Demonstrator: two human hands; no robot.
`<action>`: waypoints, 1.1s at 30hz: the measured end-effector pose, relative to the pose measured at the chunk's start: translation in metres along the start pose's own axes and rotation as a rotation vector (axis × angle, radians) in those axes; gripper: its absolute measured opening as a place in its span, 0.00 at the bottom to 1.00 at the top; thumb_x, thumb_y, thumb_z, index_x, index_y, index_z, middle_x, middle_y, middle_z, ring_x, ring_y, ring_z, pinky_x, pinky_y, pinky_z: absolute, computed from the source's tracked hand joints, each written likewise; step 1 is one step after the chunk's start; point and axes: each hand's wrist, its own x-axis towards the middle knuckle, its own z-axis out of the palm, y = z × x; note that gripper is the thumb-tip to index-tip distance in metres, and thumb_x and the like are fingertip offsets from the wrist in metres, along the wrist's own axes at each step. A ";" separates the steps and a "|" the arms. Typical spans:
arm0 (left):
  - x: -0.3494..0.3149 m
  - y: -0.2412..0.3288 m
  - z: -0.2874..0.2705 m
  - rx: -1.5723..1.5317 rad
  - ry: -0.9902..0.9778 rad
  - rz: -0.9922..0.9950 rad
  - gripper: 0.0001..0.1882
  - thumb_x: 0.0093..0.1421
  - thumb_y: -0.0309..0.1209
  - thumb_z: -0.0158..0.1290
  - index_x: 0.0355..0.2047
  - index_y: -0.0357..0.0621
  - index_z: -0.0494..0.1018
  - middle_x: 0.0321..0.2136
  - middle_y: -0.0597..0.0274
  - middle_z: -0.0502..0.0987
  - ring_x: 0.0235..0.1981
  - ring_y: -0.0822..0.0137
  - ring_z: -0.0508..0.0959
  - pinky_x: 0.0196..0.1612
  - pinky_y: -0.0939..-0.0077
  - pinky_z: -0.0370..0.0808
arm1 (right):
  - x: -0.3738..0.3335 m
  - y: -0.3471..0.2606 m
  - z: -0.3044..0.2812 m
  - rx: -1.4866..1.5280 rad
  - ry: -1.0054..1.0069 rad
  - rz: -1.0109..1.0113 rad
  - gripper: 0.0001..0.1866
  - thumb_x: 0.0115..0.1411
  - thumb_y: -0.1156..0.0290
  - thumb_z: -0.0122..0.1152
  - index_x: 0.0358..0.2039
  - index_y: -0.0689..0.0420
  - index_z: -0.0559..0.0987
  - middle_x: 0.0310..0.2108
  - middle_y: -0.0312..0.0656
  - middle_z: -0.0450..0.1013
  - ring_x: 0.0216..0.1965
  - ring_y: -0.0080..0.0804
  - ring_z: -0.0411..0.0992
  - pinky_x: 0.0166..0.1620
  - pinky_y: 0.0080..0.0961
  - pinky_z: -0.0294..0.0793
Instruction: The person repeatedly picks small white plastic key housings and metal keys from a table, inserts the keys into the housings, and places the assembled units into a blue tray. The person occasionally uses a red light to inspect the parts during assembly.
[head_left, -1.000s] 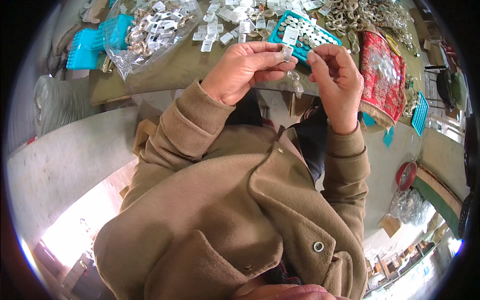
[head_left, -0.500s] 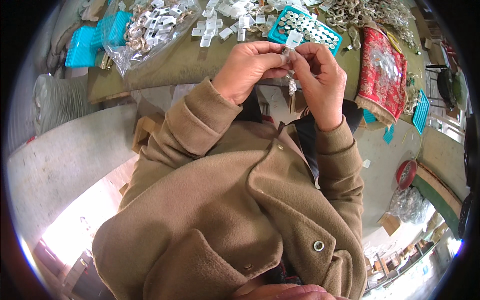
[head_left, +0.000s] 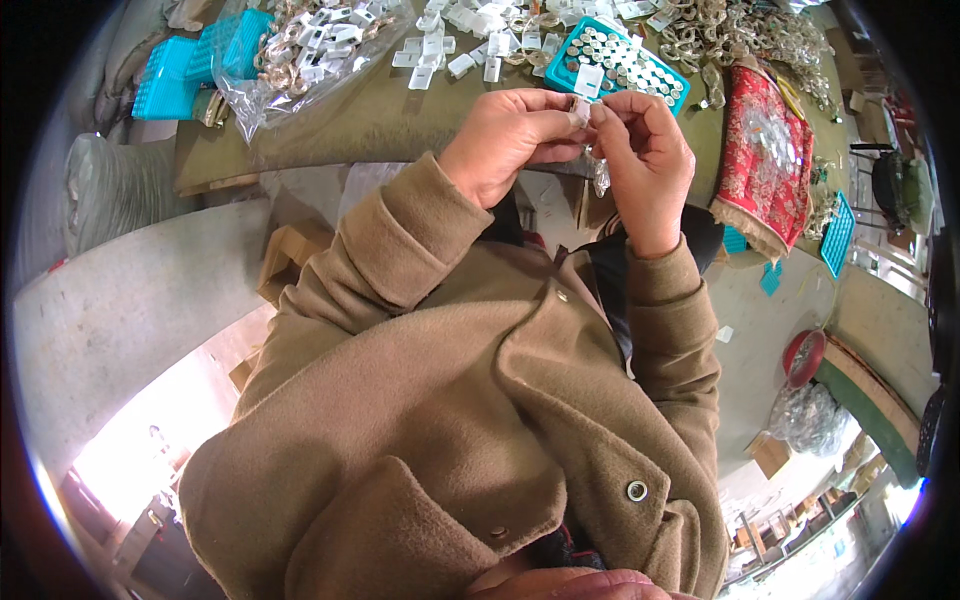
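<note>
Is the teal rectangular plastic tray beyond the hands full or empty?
Not empty: many small, round, silvery-white pieces sit in the teal rectangular plastic tray. Cannot tell whether it's full; the right hand hides part.

Through a head-worn wide fisheye, we look steeply down: the coat [head_left: 430,400] fills the near foreground, while the left hand [head_left: 508,138], right hand [head_left: 650,155] and worktop [head_left: 350,130] sit farther off, toward the top.

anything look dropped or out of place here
Yes: a small white scrap lies alone on the floor, beyond the right sleeve, away from the white pieces on the table. It may have been dropped, but is too small to identify. Nothing odd shows at the left hand or right hand.
</note>
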 end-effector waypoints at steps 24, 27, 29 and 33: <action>-0.011 -0.004 -0.003 -0.006 -0.011 0.081 0.17 0.65 0.29 0.55 0.52 0.35 0.73 0.41 0.61 0.79 0.40 0.73 0.80 0.45 0.81 0.79 | -0.005 -0.007 -0.008 -0.545 -0.073 -0.433 0.04 0.57 0.75 0.64 0.33 0.56 0.79 0.26 0.41 0.73 0.26 0.42 0.75 0.29 0.33 0.74; -0.011 -0.007 -0.003 0.044 -0.010 0.054 0.16 0.65 0.30 0.56 0.51 0.37 0.74 0.40 0.63 0.80 0.40 0.75 0.80 0.44 0.82 0.79 | -0.016 -0.004 -0.005 -0.494 -0.028 -0.421 0.05 0.56 0.78 0.63 0.34 0.57 0.81 0.28 0.42 0.75 0.28 0.41 0.76 0.29 0.31 0.76; -0.009 -0.010 -0.002 0.051 -0.011 0.035 0.15 0.65 0.32 0.56 0.49 0.39 0.75 0.39 0.64 0.80 0.38 0.76 0.80 0.41 0.83 0.79 | -0.023 0.000 -0.002 -0.469 0.006 -0.386 0.07 0.55 0.79 0.63 0.35 0.57 0.82 0.29 0.43 0.76 0.29 0.40 0.77 0.31 0.29 0.76; -0.005 -0.010 -0.002 0.063 -0.009 -0.021 0.12 0.66 0.33 0.54 0.46 0.41 0.75 0.37 0.64 0.81 0.36 0.76 0.81 0.38 0.85 0.79 | -0.023 0.004 -0.015 -0.073 0.098 -0.012 0.06 0.59 0.80 0.61 0.37 0.61 0.82 0.30 0.42 0.78 0.26 0.27 0.78 0.30 0.21 0.76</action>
